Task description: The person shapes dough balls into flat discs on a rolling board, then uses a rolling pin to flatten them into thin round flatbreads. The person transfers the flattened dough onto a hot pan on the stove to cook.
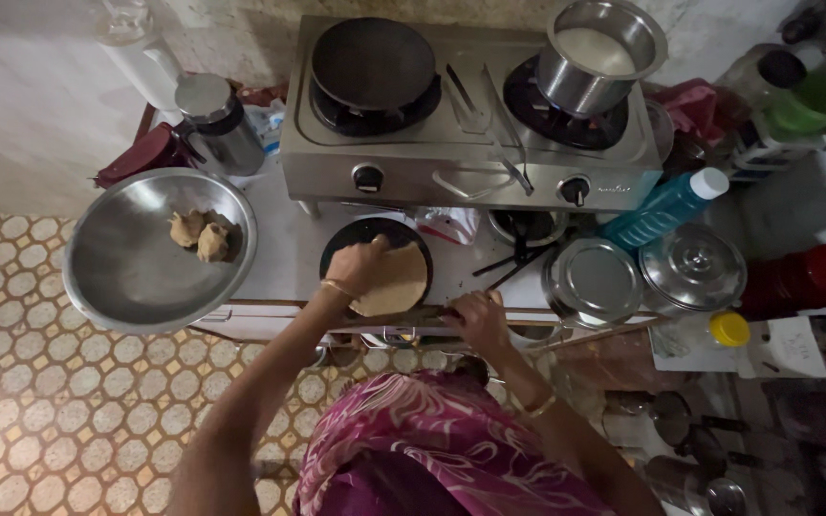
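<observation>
Our left hand [356, 268] lies spread and palm-down on the flat dough round [396, 280], which sits on the dark round board [375, 231] just near of the two-burner stove [470, 143]; our right hand [475, 320] is curled over the rolling pin [408, 320] at the board's near edge — gripping it. Far left, a steel bowl [136, 277] holds dough lumps [199, 234]; on the stove, a black pan [373, 62] left, a steel pot [597, 53] right.
</observation>
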